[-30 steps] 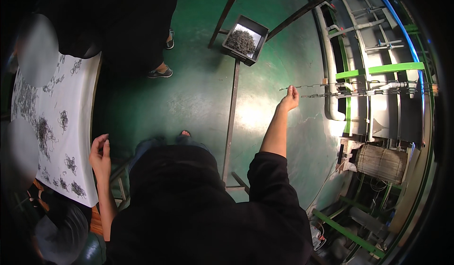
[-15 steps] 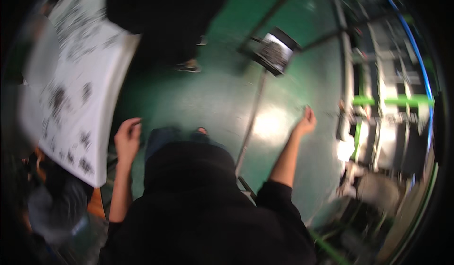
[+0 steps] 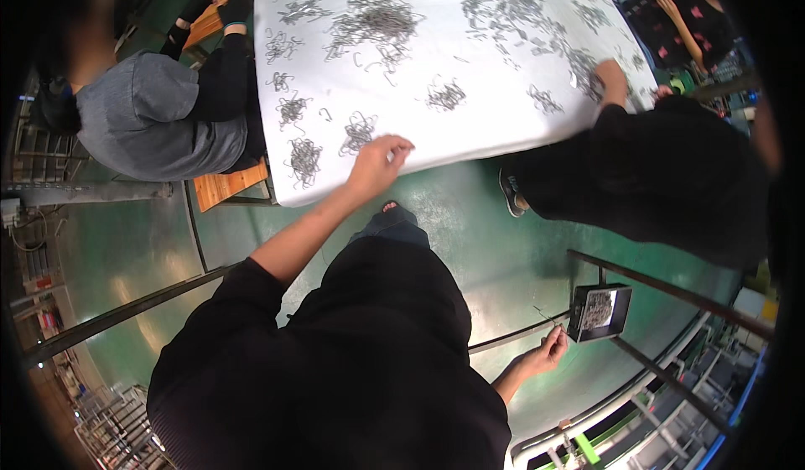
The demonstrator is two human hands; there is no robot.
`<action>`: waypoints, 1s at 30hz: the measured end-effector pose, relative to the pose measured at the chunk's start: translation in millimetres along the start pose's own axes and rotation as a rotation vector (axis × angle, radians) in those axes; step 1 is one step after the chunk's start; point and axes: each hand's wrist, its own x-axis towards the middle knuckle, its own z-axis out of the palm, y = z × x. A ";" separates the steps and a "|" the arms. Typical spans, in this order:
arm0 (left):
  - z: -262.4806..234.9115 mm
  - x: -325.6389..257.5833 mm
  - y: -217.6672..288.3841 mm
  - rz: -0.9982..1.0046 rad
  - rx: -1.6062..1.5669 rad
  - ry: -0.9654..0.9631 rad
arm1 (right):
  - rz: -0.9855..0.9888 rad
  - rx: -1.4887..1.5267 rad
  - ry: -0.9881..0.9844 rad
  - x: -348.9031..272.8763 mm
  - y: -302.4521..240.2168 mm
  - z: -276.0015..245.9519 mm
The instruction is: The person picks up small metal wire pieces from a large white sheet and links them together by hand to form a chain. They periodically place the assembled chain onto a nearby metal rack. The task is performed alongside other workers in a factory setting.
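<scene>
My left hand (image 3: 379, 168) reaches over the near edge of a white-covered table (image 3: 402, 139). Its fingers are loosely bent, with a gap at the thumb and nothing visible between them. A pile of thin, dark, hooked wire pieces (image 3: 359, 135) lies just beyond that hand, and another pile (image 3: 303, 161) is to its left. Low on the right, my right hand (image 3: 543, 354) pinches a thin dark wire piece (image 3: 545, 312), whose ends stick out past the fingertips. Beside it is a black bin (image 3: 621, 312) holding many small dark pieces.
A seated person in grey (image 3: 151, 109) is at the table's left, by a wooden bench (image 3: 231, 185). Another, in black (image 3: 654, 176), leans at its right side; a third (image 3: 683, 17) sits beyond. Dark metal bars (image 3: 126, 315) cross low over the green floor (image 3: 486, 218).
My view has swung left, so the table now lies ahead of me. My left hand has come over its edge. The wire piece stays in my right hand, now close to the bin.
</scene>
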 end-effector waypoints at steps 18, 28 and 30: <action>-36.3 156.4 -123.4 -0.259 0.429 0.248 | -0.263 0.165 -0.572 -43.3 -160.9 205.0; 3.3 148.9 -71.6 -0.113 0.290 0.186 | -0.310 0.173 -0.731 -27.1 -176.4 242.7; 25.7 141.4 -52.5 -0.106 0.201 0.183 | -0.325 0.210 -0.725 -22.0 -179.5 255.0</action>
